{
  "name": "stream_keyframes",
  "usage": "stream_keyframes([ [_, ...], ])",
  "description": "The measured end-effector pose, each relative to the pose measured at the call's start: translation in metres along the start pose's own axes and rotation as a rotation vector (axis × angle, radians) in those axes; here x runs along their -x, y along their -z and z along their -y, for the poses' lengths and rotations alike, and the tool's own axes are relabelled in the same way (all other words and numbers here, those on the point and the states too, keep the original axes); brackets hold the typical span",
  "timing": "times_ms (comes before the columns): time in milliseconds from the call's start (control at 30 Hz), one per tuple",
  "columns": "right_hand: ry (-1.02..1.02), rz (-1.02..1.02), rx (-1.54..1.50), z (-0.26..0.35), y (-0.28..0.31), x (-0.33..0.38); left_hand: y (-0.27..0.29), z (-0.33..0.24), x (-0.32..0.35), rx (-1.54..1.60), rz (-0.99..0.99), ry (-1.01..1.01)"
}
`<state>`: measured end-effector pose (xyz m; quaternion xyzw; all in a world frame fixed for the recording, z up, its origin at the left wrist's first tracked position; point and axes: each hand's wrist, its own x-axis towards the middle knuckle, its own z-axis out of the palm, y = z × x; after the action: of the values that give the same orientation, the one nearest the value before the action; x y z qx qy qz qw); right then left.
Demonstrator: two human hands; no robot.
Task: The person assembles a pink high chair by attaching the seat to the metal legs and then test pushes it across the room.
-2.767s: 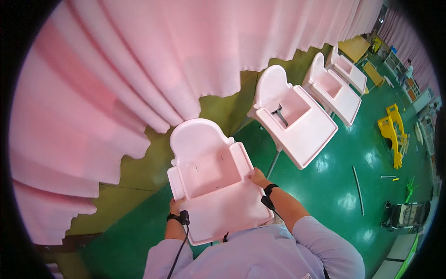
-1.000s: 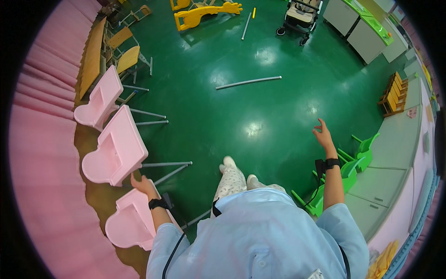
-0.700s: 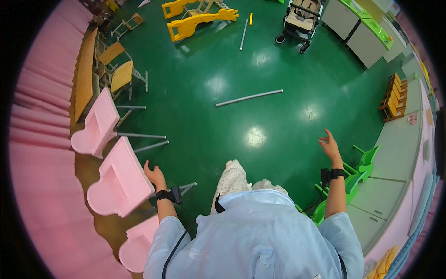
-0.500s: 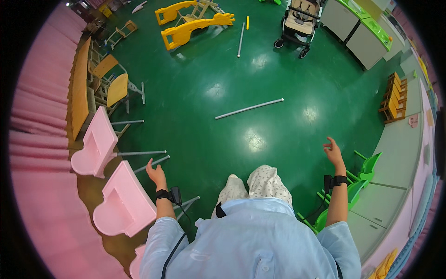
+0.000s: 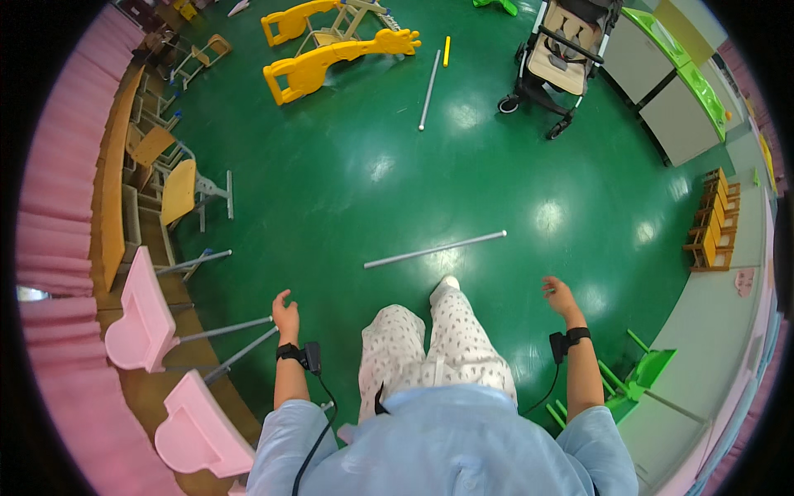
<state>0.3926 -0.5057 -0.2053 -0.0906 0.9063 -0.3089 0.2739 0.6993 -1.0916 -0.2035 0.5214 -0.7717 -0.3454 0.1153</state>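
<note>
My left hand (image 5: 286,317) hangs out to the side with its fingers loosely bent and nothing in it. Closest to it are the grey legs of two pink high chairs (image 5: 135,335), apart from the hand as far as I can tell. My right hand (image 5: 561,295) is held out on the other side, empty, fingers slightly curled. A long grey pole (image 5: 434,250) lies crosswise on the green floor just ahead of my feet. Farther off, a second grey pole (image 5: 429,91) lies lengthwise beside a short yellow stick (image 5: 447,51).
Yellow animal-shaped play panels (image 5: 335,64) stand far left, a stroller (image 5: 566,62) far right. Wooden chairs (image 5: 179,194) and a long table line the left. Small wooden chairs (image 5: 713,227), white cabinets (image 5: 686,120) and green chairs (image 5: 649,372) stand on the right.
I have stepped forward, so the crosswise pole, stroller and chairs appear nearer. My right hand has come inward and lower; my left hand has shifted slightly. Both stay empty.
</note>
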Motion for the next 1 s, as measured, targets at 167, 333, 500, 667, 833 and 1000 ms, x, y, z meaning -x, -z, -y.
stream_keyframes([
  [167,-0.037,0.056,0.072,-0.033,-0.067,-0.115,-0.130,0.046,-0.068,-0.059,0.199,-0.005],
  [333,-0.158,0.253,0.618,-0.081,-0.192,-0.222,-0.288,0.119,-0.123,-0.102,0.377,-0.160],
  [500,-0.043,0.139,0.768,-0.136,-0.311,-0.307,-0.437,0.172,-0.136,-0.501,0.544,-0.481],
  [667,0.240,-0.161,0.842,-0.185,-0.368,-0.403,-0.542,0.211,-0.165,-0.846,0.622,-0.726],
  [833,0.305,-0.037,0.805,-0.188,-0.375,-0.364,-0.515,0.190,-0.151,-0.782,0.706,-0.618],
  [1000,0.333,-0.018,0.737,-0.144,-0.315,-0.326,-0.446,0.096,-0.166,-0.714,0.646,-0.820],
])
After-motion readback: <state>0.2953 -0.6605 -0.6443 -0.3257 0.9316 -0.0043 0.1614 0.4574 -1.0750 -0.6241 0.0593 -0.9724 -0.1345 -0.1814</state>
